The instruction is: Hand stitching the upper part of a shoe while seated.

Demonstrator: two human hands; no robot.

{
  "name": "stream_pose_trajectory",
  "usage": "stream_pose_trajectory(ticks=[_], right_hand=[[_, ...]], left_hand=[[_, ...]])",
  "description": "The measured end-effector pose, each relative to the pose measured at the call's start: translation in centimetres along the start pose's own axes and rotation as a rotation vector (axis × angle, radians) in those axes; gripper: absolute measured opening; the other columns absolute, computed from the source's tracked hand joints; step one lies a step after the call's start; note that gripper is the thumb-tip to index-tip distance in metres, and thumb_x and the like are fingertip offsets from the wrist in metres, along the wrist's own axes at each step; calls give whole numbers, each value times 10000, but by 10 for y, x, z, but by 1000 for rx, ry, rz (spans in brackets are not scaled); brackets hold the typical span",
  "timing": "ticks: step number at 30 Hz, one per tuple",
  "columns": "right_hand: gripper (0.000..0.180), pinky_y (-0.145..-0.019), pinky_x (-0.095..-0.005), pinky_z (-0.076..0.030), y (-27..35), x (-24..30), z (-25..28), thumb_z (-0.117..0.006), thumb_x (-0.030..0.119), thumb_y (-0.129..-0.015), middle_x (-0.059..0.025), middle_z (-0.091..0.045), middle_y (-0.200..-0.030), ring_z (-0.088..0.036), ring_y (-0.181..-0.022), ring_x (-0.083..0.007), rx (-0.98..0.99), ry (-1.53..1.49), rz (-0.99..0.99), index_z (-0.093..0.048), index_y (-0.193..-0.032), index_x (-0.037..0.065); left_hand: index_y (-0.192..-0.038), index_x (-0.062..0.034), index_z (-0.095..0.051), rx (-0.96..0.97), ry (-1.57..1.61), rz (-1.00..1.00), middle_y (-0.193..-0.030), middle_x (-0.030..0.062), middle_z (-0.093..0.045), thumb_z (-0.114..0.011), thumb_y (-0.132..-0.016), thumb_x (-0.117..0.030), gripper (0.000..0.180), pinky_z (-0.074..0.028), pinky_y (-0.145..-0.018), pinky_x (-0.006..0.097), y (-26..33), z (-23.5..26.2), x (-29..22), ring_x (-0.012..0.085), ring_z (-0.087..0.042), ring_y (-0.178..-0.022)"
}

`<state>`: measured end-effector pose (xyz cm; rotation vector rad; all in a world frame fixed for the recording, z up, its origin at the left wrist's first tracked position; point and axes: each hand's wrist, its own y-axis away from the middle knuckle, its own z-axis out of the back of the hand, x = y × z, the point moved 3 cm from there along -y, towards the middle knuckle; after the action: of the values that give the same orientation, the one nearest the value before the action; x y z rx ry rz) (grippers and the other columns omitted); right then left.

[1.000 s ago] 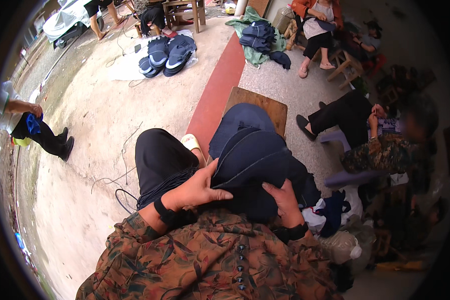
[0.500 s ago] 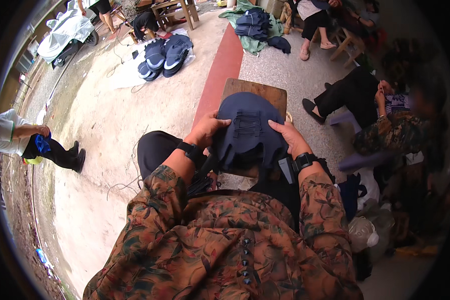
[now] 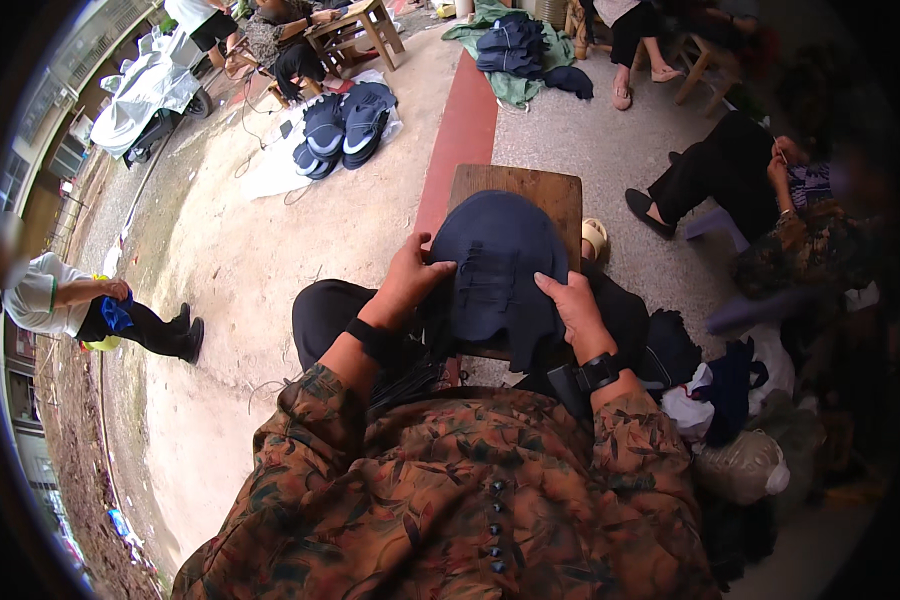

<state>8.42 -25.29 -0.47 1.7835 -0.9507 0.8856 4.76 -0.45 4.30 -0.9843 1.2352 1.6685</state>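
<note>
A rounded navy fabric piece (image 3: 510, 222) lies above a small wooden stool (image 3: 562, 188) in front of me. Several short dark cords or stitched strips cross its middle, and its near edge is cut unevenly. My left hand (image 3: 408, 283) grips the left side, with the thumb on top. On the right side, my right hand (image 3: 576, 310) pinches the edge, also with the thumb above. The other fingers are partly hidden under the cloth. Black bands circle both my wrists.
Dark padded pieces (image 3: 365, 118) lie on a white sheet ahead left; more navy cloth (image 3: 510, 48) rests on green fabric beyond. Seated people are at the right, one with black shoes (image 3: 650, 213). A person (image 3: 70, 300) stands left. Bags and cloth (image 3: 735, 465) lie beside me at right.
The view has shifted, so surroundings sit slightly lower and further right. Both hands still hold the navy piece, which now looks flatter, and a light sandal shows more fully beside the stool.
</note>
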Motion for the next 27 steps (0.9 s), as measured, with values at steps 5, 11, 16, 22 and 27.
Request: stream_pose_trajectory(ticks=[5,11,16,22,27], right_hand=[[267,-735,-300,-523,1,-1,5,-669,111,-839,-113,-661,-934,-641,-804,-173,4,17,69,-610,-1027,-69],[147,-578,-206,-470,40,16,60,-640,139,-881,-41,-608,-721,-597,-654,-88,-57,184,202,-563,-838,21],[114,-553,-205,-455,118,-32,227,-601,143,-909,-48,-629,-708,-591,-604,-94,-569,87,319,-548,-859,56],[139,-598,-235,-493,282,-231,374,-660,128,-834,-69,-609,-765,-636,-691,-158,-1272,-242,-257,-559,-866,39],[261,-729,-343,-518,323,-292,384,-708,95,-760,-142,-636,-915,-644,-826,-270,-1268,330,-620,-557,-954,8]], left_hand=[[-1345,-110,-456,-162,-1035,-997,-1398,160,-421,-651,-845,-334,582,-273,-1057,512,40,-51,-80,365,-350,-1320],[-1357,-151,-455,50,-1131,-766,-1431,139,-392,-456,-898,-550,608,-229,-1069,536,6,-88,-19,360,-317,-1349],[-1366,-115,-438,55,-1191,-769,-1439,144,-389,-526,-873,-452,603,-246,-1076,509,7,-86,-24,365,-321,-1346],[-1347,-55,-449,58,-1162,-870,-1418,170,-417,-401,-926,-506,619,-249,-1100,454,-1,-85,-23,381,-359,-1321],[-1344,-11,-435,94,-1123,-883,-1415,196,-412,-374,-936,-508,646,-242,-1104,455,-1,-93,-22,384,-362,-1319]])
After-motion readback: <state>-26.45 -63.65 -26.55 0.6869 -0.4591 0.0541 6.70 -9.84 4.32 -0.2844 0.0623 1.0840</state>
